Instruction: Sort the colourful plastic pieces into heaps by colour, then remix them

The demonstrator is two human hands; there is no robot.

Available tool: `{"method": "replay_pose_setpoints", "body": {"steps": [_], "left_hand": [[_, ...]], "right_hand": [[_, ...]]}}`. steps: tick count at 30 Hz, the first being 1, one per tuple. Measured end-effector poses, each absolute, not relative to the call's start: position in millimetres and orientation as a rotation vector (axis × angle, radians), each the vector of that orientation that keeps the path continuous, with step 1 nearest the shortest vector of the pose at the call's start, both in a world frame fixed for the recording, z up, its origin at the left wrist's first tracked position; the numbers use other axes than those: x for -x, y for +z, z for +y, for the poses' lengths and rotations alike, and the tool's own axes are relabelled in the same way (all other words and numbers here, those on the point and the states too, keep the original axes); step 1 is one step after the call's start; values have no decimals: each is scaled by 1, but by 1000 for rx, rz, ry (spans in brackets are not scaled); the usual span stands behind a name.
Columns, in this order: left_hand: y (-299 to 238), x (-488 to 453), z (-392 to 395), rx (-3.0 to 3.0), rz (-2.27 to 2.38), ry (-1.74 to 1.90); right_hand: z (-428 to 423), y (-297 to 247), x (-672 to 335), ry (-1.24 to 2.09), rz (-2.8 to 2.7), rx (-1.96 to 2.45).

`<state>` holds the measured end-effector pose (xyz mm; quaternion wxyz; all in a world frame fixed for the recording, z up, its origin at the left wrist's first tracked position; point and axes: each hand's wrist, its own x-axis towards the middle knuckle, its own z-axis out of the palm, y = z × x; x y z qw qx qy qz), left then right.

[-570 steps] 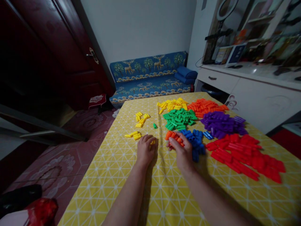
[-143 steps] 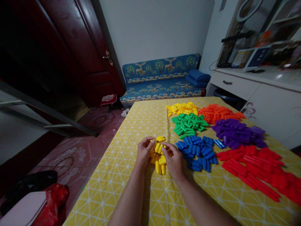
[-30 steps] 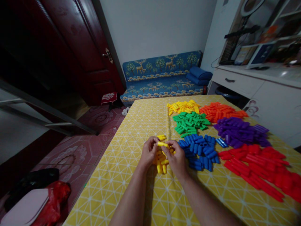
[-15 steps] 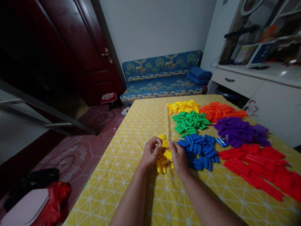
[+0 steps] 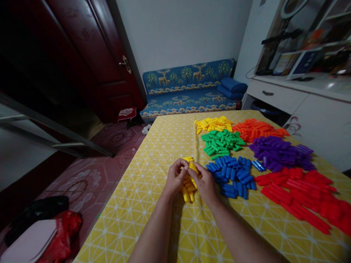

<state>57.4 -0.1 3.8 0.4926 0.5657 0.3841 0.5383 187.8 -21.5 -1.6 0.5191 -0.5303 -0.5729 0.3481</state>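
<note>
My left hand point(image 5: 175, 179) is closed in a pinch, thumb against forefinger; what lies between the fingertips is too small or hidden to make out. Right beside it, my right hand point(image 5: 205, 183) grips a yellow plastic piece point(image 5: 193, 168), rounded and tube-like, its fingertips nearly touching the left ones. Beneath and between both hands lies a small heap of similar yellow plastic pieces point(image 5: 187, 195), partly covered by the fingers. Just right of my right hand spreads a pile of blue plastic pieces point(image 5: 231, 173).
On the yellow patterned tablecloth point(image 5: 142, 204) lie more piles: green pieces point(image 5: 222, 142), yellow pieces point(image 5: 214, 124), orange pieces point(image 5: 256, 129), purple pieces point(image 5: 279, 151) and red pieces point(image 5: 304, 193). A blue sofa point(image 5: 186, 87) stands behind the table, a white cabinet point(image 5: 323, 120) to the right.
My right hand has turned and moved slightly left, closer to my left hand. The yellow piece in it has tilted. The left hand stays almost still.
</note>
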Motion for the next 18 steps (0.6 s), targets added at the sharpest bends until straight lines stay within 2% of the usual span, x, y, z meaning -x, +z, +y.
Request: {"method": "replay_pose_setpoints", "body": {"steps": [10, 14, 18], "left_hand": [[-10, -49, 13, -1401, 1277, 1387], [-11, -48, 16, -1436, 1298, 1370], [-13, -48, 18, -1449, 1326, 1358]], "right_hand": [[-9, 8, -197, 1108, -1088, 1167], [41, 24, -210, 1317, -950, 1282], [112, 37, -225, 1210, -836, 1364]]}}
